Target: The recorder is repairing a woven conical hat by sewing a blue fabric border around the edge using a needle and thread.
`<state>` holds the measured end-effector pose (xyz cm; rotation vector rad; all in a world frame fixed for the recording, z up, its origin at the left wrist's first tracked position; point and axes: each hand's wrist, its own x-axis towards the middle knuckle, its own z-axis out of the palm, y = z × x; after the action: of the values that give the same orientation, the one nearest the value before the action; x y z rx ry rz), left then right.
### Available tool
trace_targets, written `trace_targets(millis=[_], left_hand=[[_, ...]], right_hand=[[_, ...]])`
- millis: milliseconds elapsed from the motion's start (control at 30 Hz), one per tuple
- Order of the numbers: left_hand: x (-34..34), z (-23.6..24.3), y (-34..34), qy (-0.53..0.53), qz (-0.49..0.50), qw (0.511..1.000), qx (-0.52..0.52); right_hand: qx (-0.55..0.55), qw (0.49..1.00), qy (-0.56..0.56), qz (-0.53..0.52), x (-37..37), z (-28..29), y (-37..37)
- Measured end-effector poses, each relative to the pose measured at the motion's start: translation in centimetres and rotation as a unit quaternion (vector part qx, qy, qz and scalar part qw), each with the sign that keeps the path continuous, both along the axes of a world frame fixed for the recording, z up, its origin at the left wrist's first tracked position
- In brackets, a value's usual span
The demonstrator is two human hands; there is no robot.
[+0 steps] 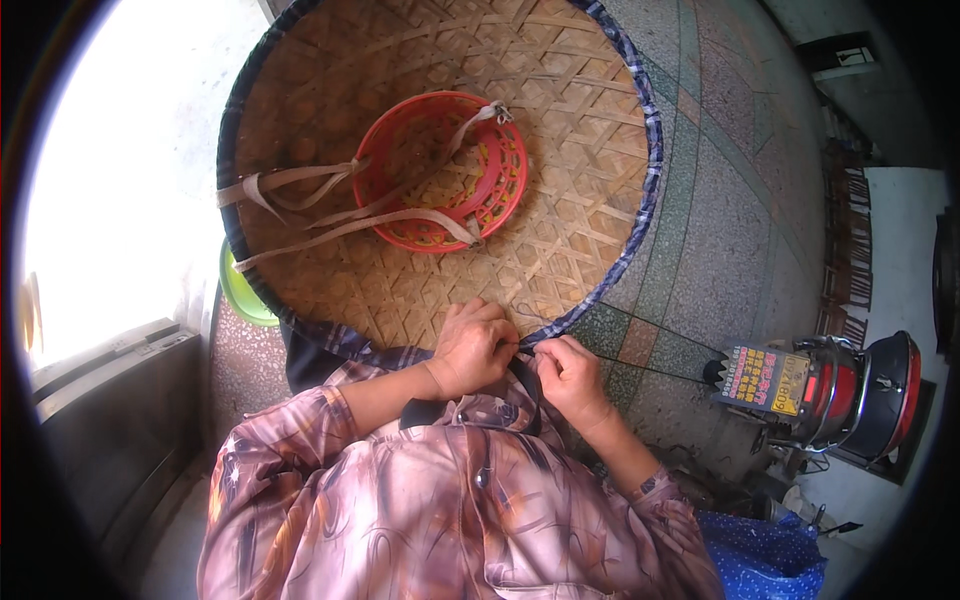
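Note:
A large round woven bamboo basket (560,240) leans toward me, its rim wrapped in dark plaid cloth (655,140). At its near edge my left hand (470,345) reaches inside, fingers curled and pinched against the cloth binding. Just outside the rim, my right hand (570,378) grips the same binding between thumb and bent fingers. A thin loop of thread or wire (528,312) shows beside the left fingertips; whether a needle is held cannot be made out. Inside the bamboo basket lies a red plastic basket (505,195) with pale cloth straps (330,225) tied to it.
A green basin (245,290) shows behind the bamboo basket's left side. To the right stands a motorcycle (840,390) with a rear box. A blue dotted bag (760,555) sits at lower right. Wooden chairs (850,240) line the right wall; a dark panel (120,390) stands left.

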<state>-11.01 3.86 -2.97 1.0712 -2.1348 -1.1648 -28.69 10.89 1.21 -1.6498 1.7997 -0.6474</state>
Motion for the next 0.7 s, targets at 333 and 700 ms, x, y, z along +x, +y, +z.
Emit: trace_targets(millis=[333, 700], left_hand=[[0.23, -0.24, 0.01, 0.014, -0.005, 1.000, -0.016], [0.31, -0.28, 0.12, 0.030, 0.002, 0.999, -0.029]], right_hand=[[0.005, 1.000, -0.003, -0.019, 0.69, 0.03, -0.04], [-0.060, 0.995, 0.075, 0.039, 0.91, 0.66, -0.93]])
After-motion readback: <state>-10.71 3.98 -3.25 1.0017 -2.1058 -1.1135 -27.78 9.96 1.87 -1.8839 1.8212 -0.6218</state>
